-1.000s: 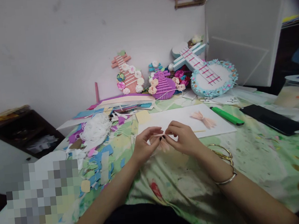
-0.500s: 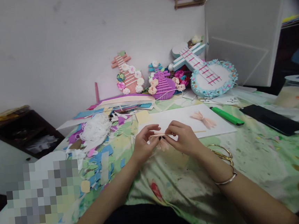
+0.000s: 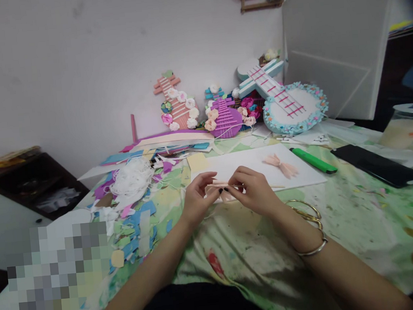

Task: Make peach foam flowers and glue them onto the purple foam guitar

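My left hand (image 3: 198, 198) and my right hand (image 3: 252, 189) meet over the near edge of a white sheet (image 3: 236, 162). Between their fingertips is a thin peach strip (image 3: 226, 196), with its ends fanning out below the thumbs. Both hands pinch it. A thin pale stick (image 3: 277, 186) runs along the strip and pokes out to the right past my right hand; its middle is hidden by the fingers. Farther right on the sheet lies a peach bow-shaped piece (image 3: 280, 166), gathered near one end with fringed ends.
Paper scraps (image 3: 136, 236) and a tangle of white string (image 3: 132, 178) cover the left side. On the right lie a green cutter or marker (image 3: 314, 160), a black phone (image 3: 377, 165) and a lidded tub (image 3: 404, 125). Decorated model instruments (image 3: 292, 109) stand along the wall.
The stick's right end has dipped and sticks out a little less. A loop of peach strip now shows beside my left fingers. Both hands stay in nearly the same place.
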A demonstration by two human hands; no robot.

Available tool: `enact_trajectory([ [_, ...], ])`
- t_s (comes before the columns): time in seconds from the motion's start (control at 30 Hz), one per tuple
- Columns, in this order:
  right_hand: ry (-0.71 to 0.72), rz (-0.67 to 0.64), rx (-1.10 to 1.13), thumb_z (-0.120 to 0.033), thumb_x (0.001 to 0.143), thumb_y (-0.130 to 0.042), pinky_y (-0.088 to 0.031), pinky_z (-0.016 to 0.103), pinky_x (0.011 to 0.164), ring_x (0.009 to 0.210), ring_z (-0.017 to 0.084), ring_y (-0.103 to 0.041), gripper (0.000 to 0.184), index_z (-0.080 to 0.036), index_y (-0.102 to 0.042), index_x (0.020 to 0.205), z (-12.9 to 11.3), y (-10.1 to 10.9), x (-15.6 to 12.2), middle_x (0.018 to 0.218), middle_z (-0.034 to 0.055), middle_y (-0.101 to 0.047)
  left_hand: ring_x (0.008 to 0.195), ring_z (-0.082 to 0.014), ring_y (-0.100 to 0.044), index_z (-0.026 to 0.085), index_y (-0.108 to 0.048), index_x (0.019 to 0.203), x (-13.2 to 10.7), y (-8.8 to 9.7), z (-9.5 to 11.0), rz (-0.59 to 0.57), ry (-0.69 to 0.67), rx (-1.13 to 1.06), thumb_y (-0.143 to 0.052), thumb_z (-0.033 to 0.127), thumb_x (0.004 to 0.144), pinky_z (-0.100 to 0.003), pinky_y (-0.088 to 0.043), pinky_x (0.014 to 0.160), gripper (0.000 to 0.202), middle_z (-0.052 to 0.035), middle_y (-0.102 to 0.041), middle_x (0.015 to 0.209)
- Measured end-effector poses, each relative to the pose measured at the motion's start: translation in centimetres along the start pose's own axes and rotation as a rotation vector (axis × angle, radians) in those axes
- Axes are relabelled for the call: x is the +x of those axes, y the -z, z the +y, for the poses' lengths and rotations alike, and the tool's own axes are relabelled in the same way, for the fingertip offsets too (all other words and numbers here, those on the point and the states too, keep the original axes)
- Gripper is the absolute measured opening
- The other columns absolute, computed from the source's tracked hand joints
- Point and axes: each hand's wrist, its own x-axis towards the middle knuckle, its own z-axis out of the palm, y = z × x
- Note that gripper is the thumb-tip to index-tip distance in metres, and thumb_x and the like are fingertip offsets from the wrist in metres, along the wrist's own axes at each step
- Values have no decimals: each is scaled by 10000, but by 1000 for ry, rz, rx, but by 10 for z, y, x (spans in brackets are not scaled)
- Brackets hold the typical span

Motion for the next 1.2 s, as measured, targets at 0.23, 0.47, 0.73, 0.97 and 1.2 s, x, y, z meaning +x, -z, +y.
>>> enact_trajectory([
  [0.23, -37, 0, -12, -190, 792, -583, -353, 232, 579, 614, 103, -474, 125, -169, -542, 677, 0, 0, 0, 711, 4, -510, 839, -161, -598, 146, -595, 1020, 1, -1, -2, 16, 3, 48, -694, 222, 669, -269, -482, 739, 373, -67, -641, 914],
  [0.47, -35, 6, 20, -169, 783, -575, -360, 228, 571, 605, 100, -475, 118, -169, -539, 670, -1, 1, 1, 696, 0, -500, 820, -161, -610, 150, -609, 994, 1, -1, 2, 21, 15, 60, -689, 221, 660, -272, -485, 724, 351, -63, -657, 918],
  [0.73, -50, -9, 2, -167, 783, -573, -360, 232, 578, 612, 102, -478, 113, -167, -536, 677, -1, 0, 1, 707, 2, -501, 809, -159, -612, 144, -616, 983, 1, -2, 2, 21, 32, 69, -676, 212, 659, -268, -489, 709, 336, -65, -656, 914],
  [0.97, -41, -11, -3, -190, 789, -575, -358, 237, 581, 618, 109, -475, 117, -175, -537, 679, 2, -2, 0, 719, 7, -508, 798, -161, -612, 143, -614, 988, 2, -1, 1, 15, 59, 68, -683, 219, 652, -267, -483, 707, 352, -63, -657, 903],
  [1.2, -39, -18, -12, -196, 795, -576, -357, 238, 586, 624, 109, -475, 111, -176, -533, 694, 4, -4, -1, 723, 4, -506, 796, -153, -601, 134, -615, 979, 2, -2, 2, 19, 95, 30, -680, 184, 632, -262, -476, 715, 356, -60, -653, 903],
])
